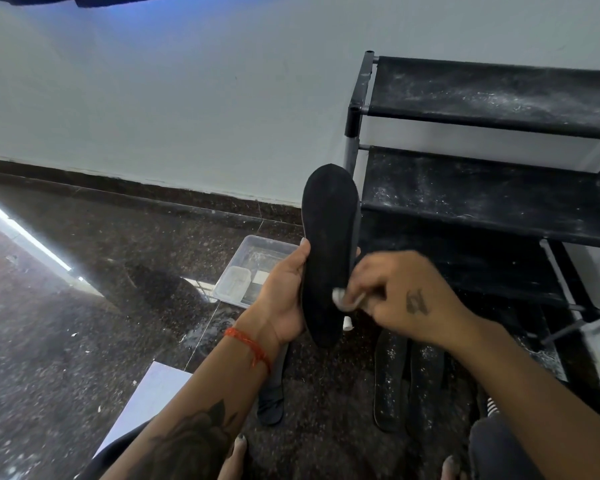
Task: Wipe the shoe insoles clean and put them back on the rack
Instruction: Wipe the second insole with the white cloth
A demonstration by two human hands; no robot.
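My left hand (284, 292) grips a black insole (328, 237) upright by its lower left edge, toe end up. My right hand (399, 292) pinches a small white wipe (343, 299) against the insole's lower right edge. Two dusty black insoles (407, 379) lie side by side on the floor under my right wrist. Another dark insole (274, 393) lies on the floor below my left wrist, partly hidden by my forearm. The black shoe rack (482, 188) stands to the right with dusty shelves.
A clear plastic tub (253, 268) with a smaller container inside sits on the dark speckled floor left of the insole. A white sheet (153, 393) lies near my left forearm. A small white scrap (347, 322) lies below the held insole. The wall is behind.
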